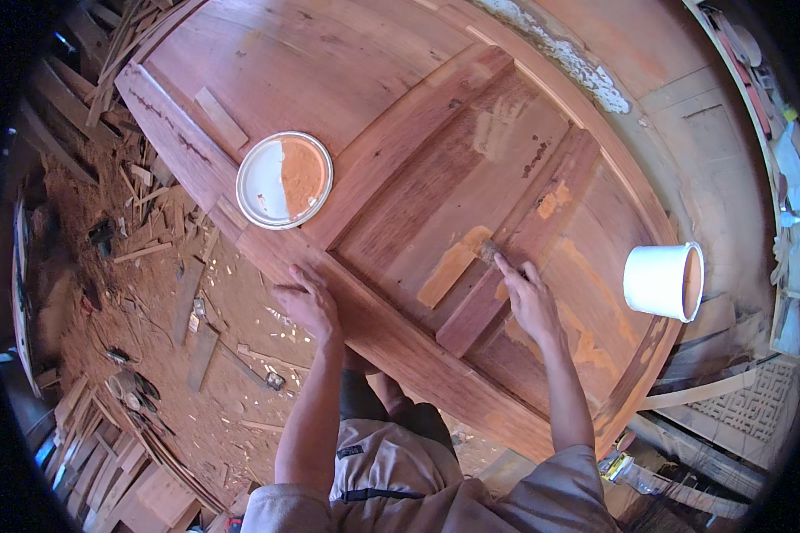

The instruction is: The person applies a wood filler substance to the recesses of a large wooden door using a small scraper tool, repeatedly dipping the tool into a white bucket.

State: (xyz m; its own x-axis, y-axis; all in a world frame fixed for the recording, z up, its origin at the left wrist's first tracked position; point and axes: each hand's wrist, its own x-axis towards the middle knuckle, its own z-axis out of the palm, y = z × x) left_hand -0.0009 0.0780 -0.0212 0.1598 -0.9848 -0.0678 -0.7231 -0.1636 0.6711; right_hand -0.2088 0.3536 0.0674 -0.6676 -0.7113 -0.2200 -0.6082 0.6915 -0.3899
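My right hand [532,298] grips a small putty knife [488,251], its blade at the end of a patch of orange filler [452,271] on a recessed panel of a reddish wooden door [400,178]. The forefinger lies along the tool, and part of it is hidden in the hand. At the door's near edge, my left hand [311,304] holds nothing, its fingers apart and touching or just over the frame. Beyond that hand, a round white lid [251,182] lies on the door, half covered with orange filler.
A white tub [656,280] stands or lies tilted at the door's right edge. A thin wood strip [220,117] rests on the far left panel. Wood offcuts [196,289] and sawdust litter the floor at left. More panels lean at the right.
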